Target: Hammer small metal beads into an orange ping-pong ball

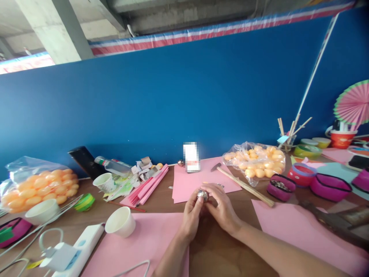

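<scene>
Here, the silver ball (202, 195) is held between your left hand (191, 217) and your right hand (224, 209) (both closed around its sides), near a pink sheet (184, 182); a wooden-handled hammer (245, 185) lies farther off, rightward.

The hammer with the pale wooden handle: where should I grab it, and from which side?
Probably by the wooden handle, near its free end, coming from the near right. The handle is long and slim; that end points right and nearer, while the head lies farther off and a bag of balls sits beyond.
</scene>
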A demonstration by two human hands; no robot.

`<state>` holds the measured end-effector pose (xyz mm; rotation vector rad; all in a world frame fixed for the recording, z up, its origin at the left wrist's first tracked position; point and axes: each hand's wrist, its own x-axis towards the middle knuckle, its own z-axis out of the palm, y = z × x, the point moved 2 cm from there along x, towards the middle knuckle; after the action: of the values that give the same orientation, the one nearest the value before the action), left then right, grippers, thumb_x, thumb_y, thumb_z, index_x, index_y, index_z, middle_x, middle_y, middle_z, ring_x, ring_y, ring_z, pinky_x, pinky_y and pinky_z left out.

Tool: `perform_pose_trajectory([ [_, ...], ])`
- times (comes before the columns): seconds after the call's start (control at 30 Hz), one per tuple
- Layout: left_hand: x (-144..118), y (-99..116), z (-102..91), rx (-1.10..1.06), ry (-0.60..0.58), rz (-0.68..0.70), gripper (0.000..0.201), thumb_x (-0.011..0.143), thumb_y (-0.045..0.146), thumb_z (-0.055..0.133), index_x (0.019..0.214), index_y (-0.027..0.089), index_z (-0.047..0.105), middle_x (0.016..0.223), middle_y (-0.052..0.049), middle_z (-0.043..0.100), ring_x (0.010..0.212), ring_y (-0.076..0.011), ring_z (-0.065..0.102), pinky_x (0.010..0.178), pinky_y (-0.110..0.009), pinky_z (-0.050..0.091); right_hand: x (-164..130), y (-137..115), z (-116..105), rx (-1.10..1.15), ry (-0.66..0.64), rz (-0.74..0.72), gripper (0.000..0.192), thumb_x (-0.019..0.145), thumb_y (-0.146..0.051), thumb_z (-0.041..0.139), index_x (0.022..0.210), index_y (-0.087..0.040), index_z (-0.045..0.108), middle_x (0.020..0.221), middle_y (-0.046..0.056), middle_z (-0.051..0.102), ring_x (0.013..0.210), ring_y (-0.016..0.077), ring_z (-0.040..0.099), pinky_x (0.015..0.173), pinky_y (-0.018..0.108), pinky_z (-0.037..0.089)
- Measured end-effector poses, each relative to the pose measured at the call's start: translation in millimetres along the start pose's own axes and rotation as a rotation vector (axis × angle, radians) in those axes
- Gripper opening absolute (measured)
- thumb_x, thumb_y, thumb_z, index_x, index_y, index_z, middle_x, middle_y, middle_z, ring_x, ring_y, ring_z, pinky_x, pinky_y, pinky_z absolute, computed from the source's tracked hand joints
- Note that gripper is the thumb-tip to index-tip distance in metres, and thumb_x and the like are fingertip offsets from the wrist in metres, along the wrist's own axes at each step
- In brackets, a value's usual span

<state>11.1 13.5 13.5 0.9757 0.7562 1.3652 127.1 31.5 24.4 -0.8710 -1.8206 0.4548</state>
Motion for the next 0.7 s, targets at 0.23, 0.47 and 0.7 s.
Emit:
perform_pose_trajectory([
  [0.23, 1.3, -1.8, -2.5, -0.194, -0.053, -0.066, 0.026, 0.080, 0.031, 0.047, 0.097, 0.014, 0.058, 0.087, -0.008, 0.058, 0.079, -0.0177, 0.055, 0.073, -0.033, 0.043, -1.5, 0.5, 2.0, 0.012, -0.034, 0.026, 0.042, 0.072, -0.010, 0.052, 0.111, -0.025, 0.052, 0.112, 0.005, 0.053, 0.111, 0.0210, 0.043, 0.094, 0.040, 0.038],
  [0.47, 1.9, 0.5, -0.7, -0.240, -0.053, -0.068, 0.021, 0.079, 0.026, 0.048, 0.093, 0.013, 0.058, 0.084, -0.007, 0.057, 0.077, -0.0153, 0.053, 0.074, -0.030, 0.041, -2.2, 1.1, 1.5, -0.027, -0.062, -0.021, 0.044, 0.073, -0.008, 0.050, 0.114, -0.025, 0.050, 0.112, 0.005, 0.054, 0.111, 0.0216, 0.042, 0.094, 0.043, 0.038],
  [0.7, 0.9, 1.0, 4.6, -0.256, -0.059, -0.048, 0.024, 0.081, 0.032, 0.045, 0.095, 0.017, 0.058, 0.086, -0.005, 0.056, 0.081, -0.0166, 0.052, 0.078, -0.033, 0.040, -2.4, -2.9, 2.1, -0.110, -0.088, -0.111, 0.046, 0.073, -0.008, 0.047, 0.115, -0.027, 0.050, 0.111, 0.003, 0.056, 0.108, 0.0217, 0.045, 0.093, 0.044, 0.038],
])
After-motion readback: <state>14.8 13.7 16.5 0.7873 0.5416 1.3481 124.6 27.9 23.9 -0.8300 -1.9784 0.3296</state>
